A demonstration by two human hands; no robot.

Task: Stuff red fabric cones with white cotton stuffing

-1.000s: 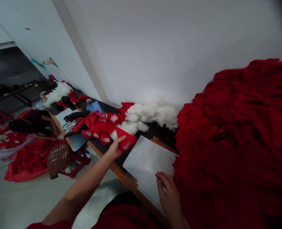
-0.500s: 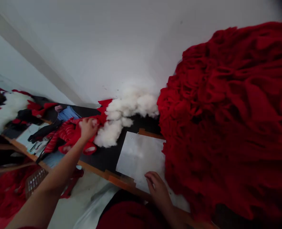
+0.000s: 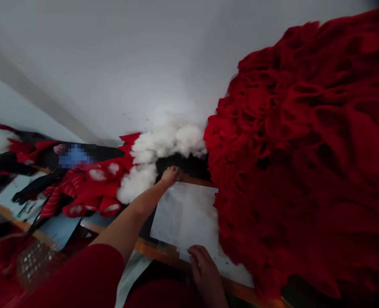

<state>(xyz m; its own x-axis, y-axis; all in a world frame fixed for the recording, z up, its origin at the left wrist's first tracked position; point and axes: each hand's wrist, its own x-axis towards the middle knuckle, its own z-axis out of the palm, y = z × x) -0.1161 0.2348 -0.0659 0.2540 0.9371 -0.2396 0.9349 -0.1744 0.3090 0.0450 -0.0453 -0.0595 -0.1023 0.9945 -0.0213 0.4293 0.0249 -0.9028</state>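
Observation:
My left hand (image 3: 170,175) reaches across the worktop to the far edge of a white sheet (image 3: 184,214). Its fingers are curled in; what they hold, if anything, is hidden. Close to my body, my right hand (image 3: 205,273) rests at the sheet's near edge, fingers loosely bent, thumb apart, nothing visible in it. Fluffy white stuffing (image 3: 163,143) lies heaped along the wall beyond my left hand. To the left is a group of red fabric pieces (image 3: 99,188) with white stuffing showing in their openings.
A tall pile of red fabric (image 3: 288,171) fills the right side, against the sheet. Blue cloth (image 3: 75,156), striped red fabric (image 3: 70,184) and a dark strap-like item (image 3: 38,186) lie to the left. A crate (image 3: 37,261) stands low left. The wall (image 3: 128,64) rises behind.
My left hand has moved right, from the red fabric pieces to the sheet's far edge. My right hand has stayed near the front edge. The view has shifted slightly to the right.

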